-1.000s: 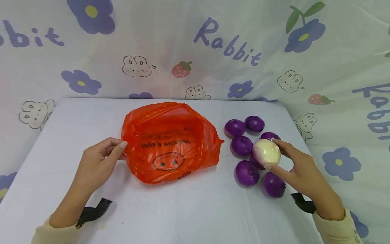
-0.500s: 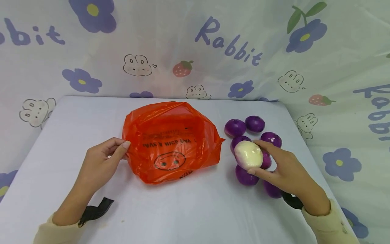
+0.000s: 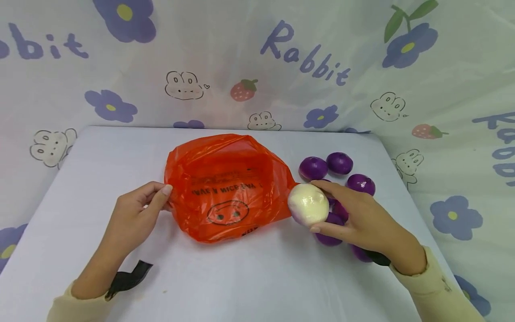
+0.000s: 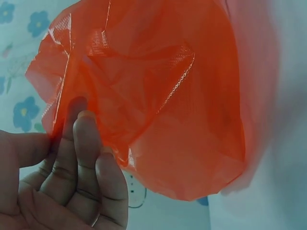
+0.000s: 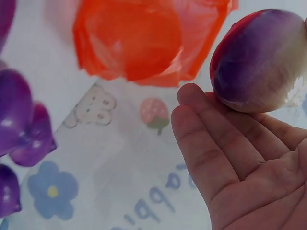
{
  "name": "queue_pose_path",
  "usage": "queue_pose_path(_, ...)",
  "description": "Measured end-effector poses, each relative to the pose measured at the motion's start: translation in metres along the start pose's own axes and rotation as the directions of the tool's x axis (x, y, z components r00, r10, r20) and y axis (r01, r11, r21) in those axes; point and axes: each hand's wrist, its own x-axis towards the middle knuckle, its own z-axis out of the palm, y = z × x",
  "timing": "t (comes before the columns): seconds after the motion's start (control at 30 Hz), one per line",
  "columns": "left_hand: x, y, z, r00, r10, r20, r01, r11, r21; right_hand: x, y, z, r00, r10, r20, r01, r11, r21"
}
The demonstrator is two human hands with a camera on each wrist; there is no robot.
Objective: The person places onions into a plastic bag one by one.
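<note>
My left hand (image 3: 134, 214) pinches the left edge of a red plastic bag (image 3: 225, 190) printed with black lettering and a face. The bag's mouth gapes, and its inside shows in the head view. In the left wrist view the bag (image 4: 192, 110) stands in front of the fingers. My right hand (image 3: 360, 219) grips a shiny purple onion (image 3: 309, 205) with its pale whitish side up, between thumb and fingers. The onion hangs at the bag's right edge and hides part of it. In the right wrist view the onion (image 5: 254, 62) shows its purple side.
Several purple onions (image 3: 313, 168) lie in a cluster on the right side of the white table (image 3: 241, 281), some half hidden under my right hand. A curtain (image 3: 213, 53) with rabbits, flowers and strawberries hangs behind and beside the table.
My right hand has carried the onion left, from above the other onions to the bag's right edge. The left hand keeps its pinch on the bag and has barely shifted.
</note>
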Motion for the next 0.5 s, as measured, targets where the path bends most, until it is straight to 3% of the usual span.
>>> queue_pose_path(0.3, -0.001, 0.001, 0.0, 1.0, 0.018, -0.017, -0.018, 1.0, -0.002, 0.035, -0.018, 0.005, 0.982, -0.169, 0.088, 0.171, 0.985, -0.015)
queue_pose_path(0.5, -0.002, 0.001, -0.002, 1.0, 0.017, -0.011, -0.017, 1.0, 0.001, 0.054, -0.032, 0.015, 0.97, -0.2, 0.141, 0.203, 0.979, -0.008)
